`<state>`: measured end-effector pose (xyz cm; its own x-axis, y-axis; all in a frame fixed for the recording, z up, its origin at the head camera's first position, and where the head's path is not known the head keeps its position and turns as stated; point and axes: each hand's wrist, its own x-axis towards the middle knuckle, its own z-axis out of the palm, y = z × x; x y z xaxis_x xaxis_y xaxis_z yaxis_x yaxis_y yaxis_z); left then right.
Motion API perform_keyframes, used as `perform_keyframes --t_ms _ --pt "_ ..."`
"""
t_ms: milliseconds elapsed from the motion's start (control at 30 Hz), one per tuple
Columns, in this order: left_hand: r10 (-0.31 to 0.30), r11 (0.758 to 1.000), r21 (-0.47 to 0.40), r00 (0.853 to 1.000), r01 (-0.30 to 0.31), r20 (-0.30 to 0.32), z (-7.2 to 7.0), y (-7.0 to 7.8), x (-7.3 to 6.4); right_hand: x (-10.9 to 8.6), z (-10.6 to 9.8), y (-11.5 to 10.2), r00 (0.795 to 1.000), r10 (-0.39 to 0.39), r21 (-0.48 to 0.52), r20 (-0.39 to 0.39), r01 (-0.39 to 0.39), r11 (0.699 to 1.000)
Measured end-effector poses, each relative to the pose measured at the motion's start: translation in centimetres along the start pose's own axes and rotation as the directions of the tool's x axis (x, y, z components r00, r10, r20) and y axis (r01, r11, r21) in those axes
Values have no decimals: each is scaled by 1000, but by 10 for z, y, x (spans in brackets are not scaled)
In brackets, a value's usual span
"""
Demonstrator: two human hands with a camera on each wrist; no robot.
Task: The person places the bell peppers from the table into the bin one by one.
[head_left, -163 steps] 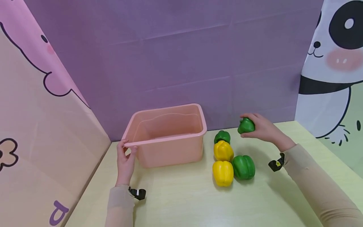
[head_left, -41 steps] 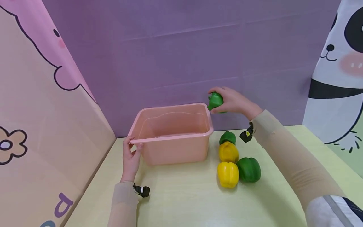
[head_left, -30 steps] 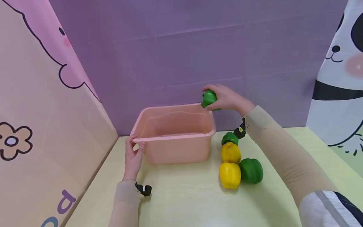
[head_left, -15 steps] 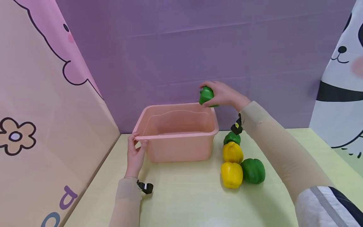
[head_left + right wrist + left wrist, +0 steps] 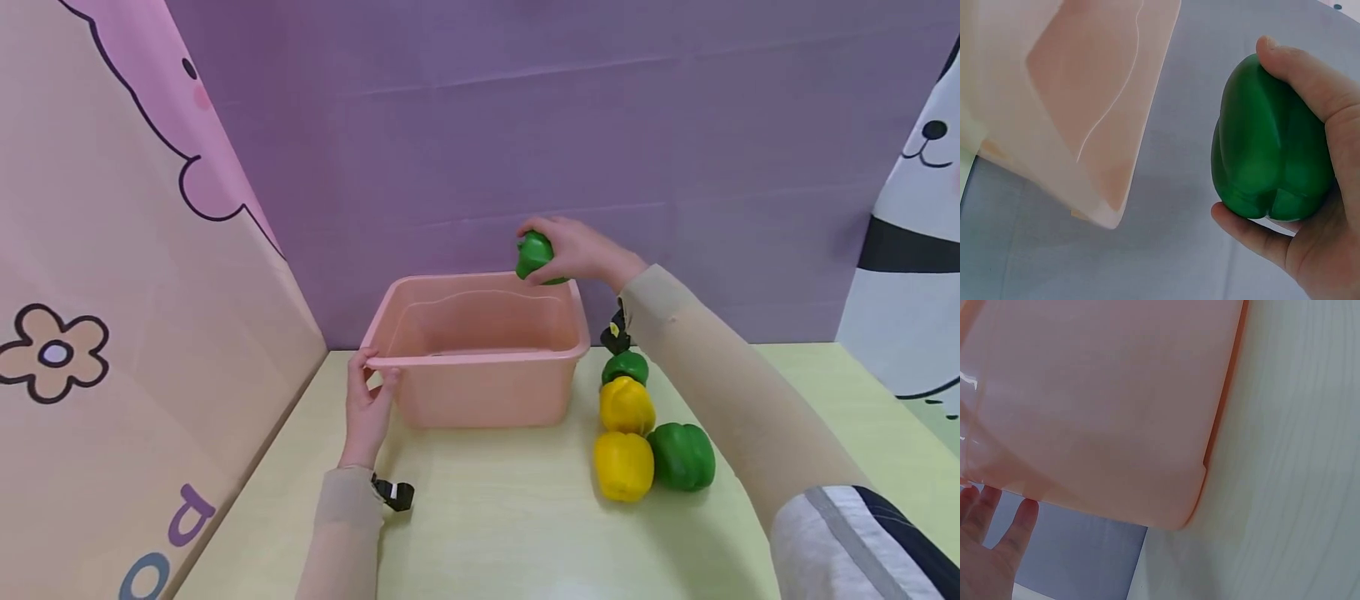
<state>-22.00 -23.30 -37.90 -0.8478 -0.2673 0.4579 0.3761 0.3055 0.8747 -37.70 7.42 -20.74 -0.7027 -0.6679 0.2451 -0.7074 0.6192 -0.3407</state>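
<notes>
A green bell pepper [image 5: 534,255] is gripped between the thumb and fingers of my right hand [image 5: 573,250], raised above the back right corner of a pink plastic tub [image 5: 480,392]. The right wrist view shows that pepper [image 5: 1272,144] close up, with the tub's rim to its left. My left hand [image 5: 369,412] holds the tub's front left corner, thumb in front and fingers at the rim. In the left wrist view, the left hand's fingertips [image 5: 1022,515] touch the tub's edge. The visible part of the tub's inside shows only pink plastic.
Right of the tub, a green pepper [image 5: 625,367], a yellow pepper [image 5: 627,406] and another yellow pepper [image 5: 624,467] stand in a row. A larger green pepper [image 5: 681,457] lies beside them. A purple backdrop [image 5: 465,125] rises behind the pale table [image 5: 480,533].
My right hand has carried the green pepper leftward and up from the table's right side to the tub's back right corner. My left hand stays on the tub. The view has shifted slightly.
</notes>
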Motion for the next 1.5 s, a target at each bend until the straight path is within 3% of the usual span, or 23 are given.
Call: perform_keyframes --t_ms 433,933,1200,1500 --pt "35 999 -25 999 -35 -11 12 3 -5 18 3 -14 997 7 -24 73 -5 1000" --pt "27 999 -21 999 -27 -17 16 4 -15 27 39 -6 980 26 0 196 -27 1000" --pt "67 997 -27 997 -68 -27 19 10 -19 35 43 -9 970 35 -30 239 -28 999" --pt "59 998 -15 998 -59 -30 21 14 -21 39 48 -13 967 29 -52 255 -17 999"
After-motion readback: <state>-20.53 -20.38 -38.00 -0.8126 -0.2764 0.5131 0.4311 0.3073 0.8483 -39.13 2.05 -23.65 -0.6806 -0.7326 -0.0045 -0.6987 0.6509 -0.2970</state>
